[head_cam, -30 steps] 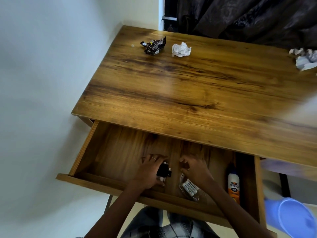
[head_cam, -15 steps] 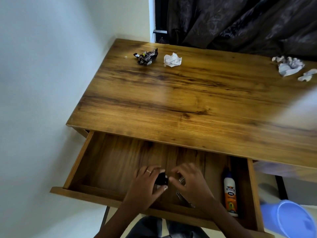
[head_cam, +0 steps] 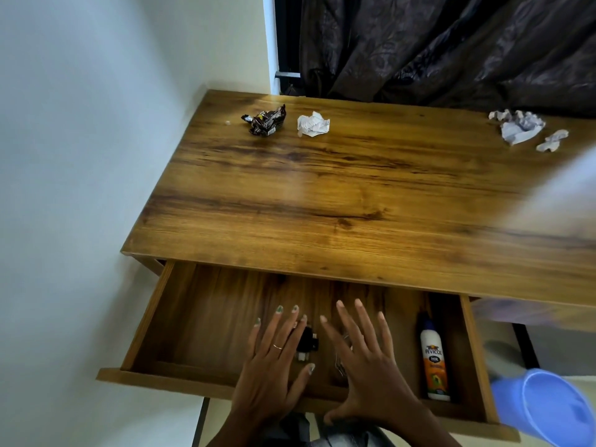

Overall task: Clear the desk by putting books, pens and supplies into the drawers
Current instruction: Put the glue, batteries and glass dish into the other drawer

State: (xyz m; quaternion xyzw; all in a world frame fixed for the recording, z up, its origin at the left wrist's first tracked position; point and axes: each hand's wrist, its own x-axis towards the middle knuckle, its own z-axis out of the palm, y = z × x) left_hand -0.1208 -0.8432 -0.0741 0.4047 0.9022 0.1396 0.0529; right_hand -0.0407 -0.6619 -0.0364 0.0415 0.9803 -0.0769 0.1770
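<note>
We look down on a wooden surface (head_cam: pixel 354 195) set against a pale wall (head_cam: pixel 80 140) and a dark curtain (head_cam: pixel 451 43). Below its front edge a drawer (head_cam: pixel 200 317) stands pulled out. Over the drawer our left hand (head_cam: pixel 274 366) and right hand (head_cam: pixel 371 366) hover side by side, palms down, the fingers (head_cam: pixel 345 321) of both spread wide and straight, holding nothing; a thin ring (head_cam: pixel 277 346) sits on a left finger. At lower right a blue plastic bin (head_cam: pixel 548 411) stands beside the drawer. Inside the drawer, a white glue bottle (head_cam: pixel 433 356) with an orange label lies along the right wall, well apart from the hands. On the far right of the surface lie crumpled grey-white papers (head_cam: pixel 521 129); a white paper ball (head_cam: pixel 313 124) and a dark crumpled wrapper (head_cam: pixel 266 121) sit near each other at the far left. Between the two hands, on the drawer floor, rests a small black item (head_cam: pixel 307 340) with white parts, partly hidden.
</note>
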